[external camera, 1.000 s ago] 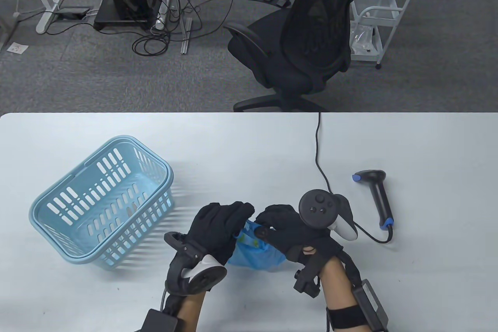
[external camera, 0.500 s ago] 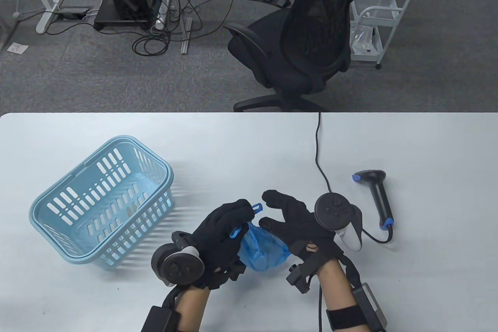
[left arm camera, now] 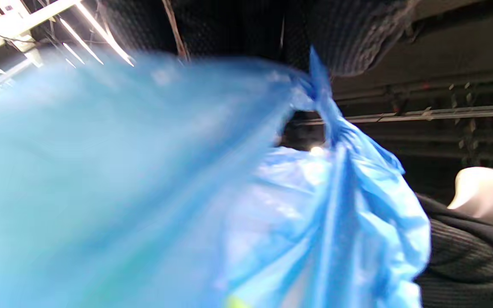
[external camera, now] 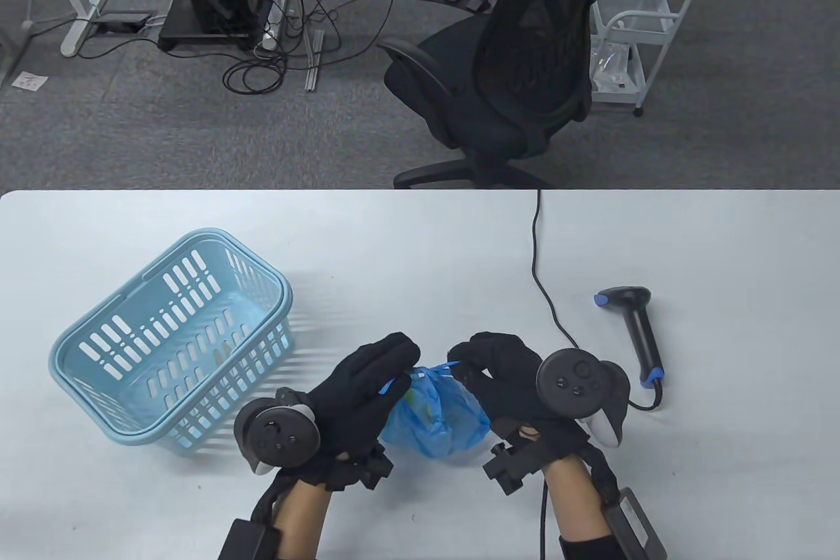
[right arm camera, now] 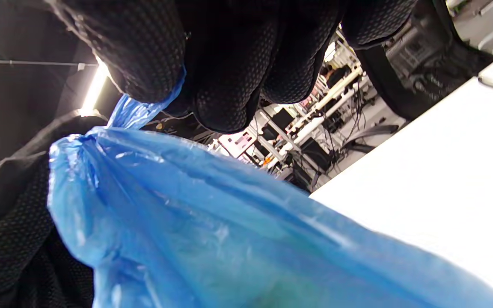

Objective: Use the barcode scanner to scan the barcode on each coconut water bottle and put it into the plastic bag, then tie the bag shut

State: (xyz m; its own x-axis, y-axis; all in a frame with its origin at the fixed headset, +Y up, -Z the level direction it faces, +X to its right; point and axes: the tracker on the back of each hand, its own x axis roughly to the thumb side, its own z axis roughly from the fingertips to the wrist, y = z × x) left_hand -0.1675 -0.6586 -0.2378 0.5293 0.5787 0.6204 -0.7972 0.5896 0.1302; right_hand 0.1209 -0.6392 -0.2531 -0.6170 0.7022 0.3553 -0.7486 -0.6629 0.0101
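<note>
A filled blue plastic bag (external camera: 436, 419) lies on the white table (external camera: 420, 245) between my two gloved hands. My left hand (external camera: 374, 379) grips one blue handle strip at the bag's top left. My right hand (external camera: 489, 366) pinches the other handle strip at the top right; the right wrist view shows the strip caught between my fingertips (right arm camera: 152, 72) above the bag (right arm camera: 212, 231). In the left wrist view the bag (left arm camera: 186, 192) fills the frame, its twisted handle running up to a glove. A green tint shows through the plastic; the bottles are otherwise hidden. The black barcode scanner (external camera: 636, 330) lies to the right, untouched.
A light blue slotted basket (external camera: 170, 340) sits tilted at the left of the table. The scanner's black cable (external camera: 541, 271) runs from the far edge toward my right hand. A black office chair (external camera: 512, 74) stands beyond the table's far edge.
My right hand went from spread fingers to pinching a handle strip. My left hand kept its strip and shifted slightly down-left, tracker turning more upward. The bag's top is now pulled between both hands.
</note>
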